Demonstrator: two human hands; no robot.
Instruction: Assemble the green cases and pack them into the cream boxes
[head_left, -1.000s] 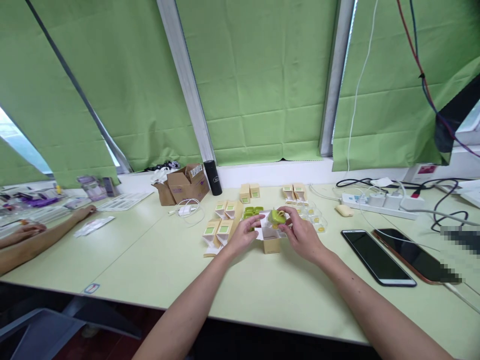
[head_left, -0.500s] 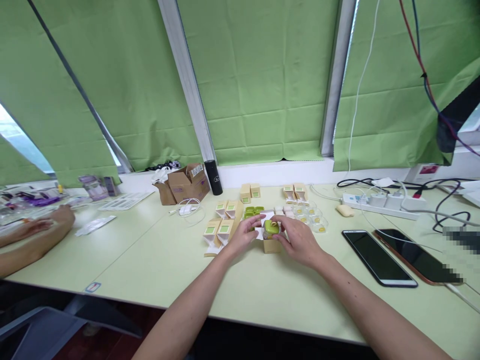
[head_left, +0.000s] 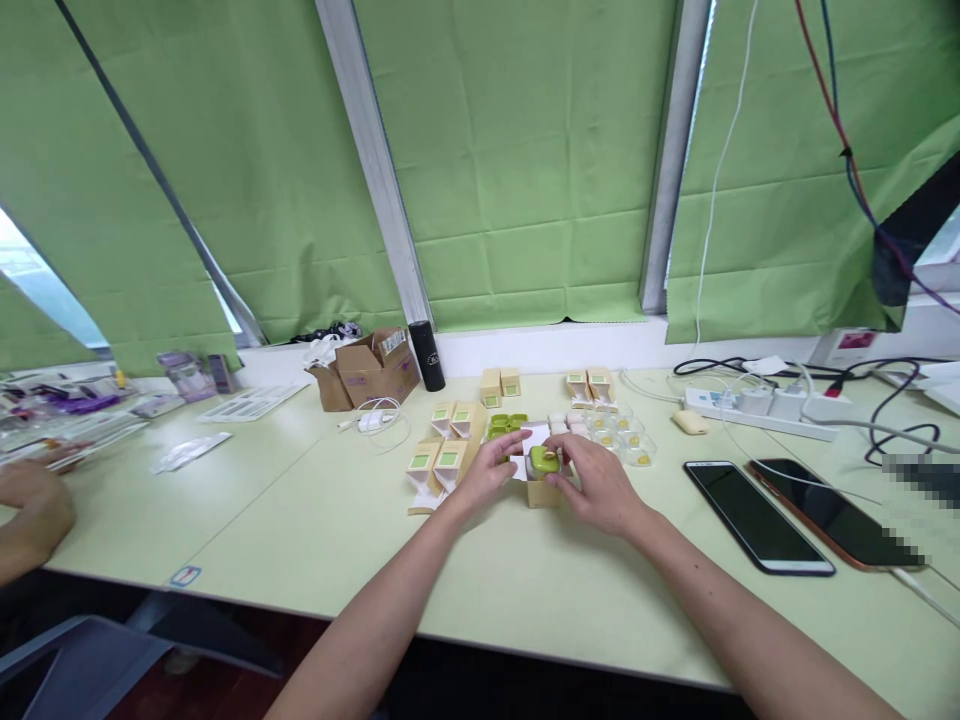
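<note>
My right hand [head_left: 596,482] grips a small green-lidded container [head_left: 544,461] between thumb and fingers. It sits at the mouth of a small kraft-paper box [head_left: 543,495] whose white-lined flap stands up behind. My left hand [head_left: 489,476] holds the box from its left side, fingers at the flaps; their exact contact is partly hidden. Left of it stand several open kraft boxes with green windows [head_left: 422,462]. Just behind are several green pieces [head_left: 510,422], small white pieces [head_left: 559,421] and clear cups with something yellow inside [head_left: 637,446].
Two phones [head_left: 757,515] lie at right, before a power strip [head_left: 757,410] with cables. More kraft boxes [head_left: 500,386], a black bottle [head_left: 427,357] and an open cardboard carton [head_left: 375,370] stand farther back. A co-worker's arm [head_left: 30,515] rests at the far left.
The green-lidded container has gone down slightly into the box with my right hand. My left hand stays nearly in place. The co-worker's arm has drawn back to the left.
</note>
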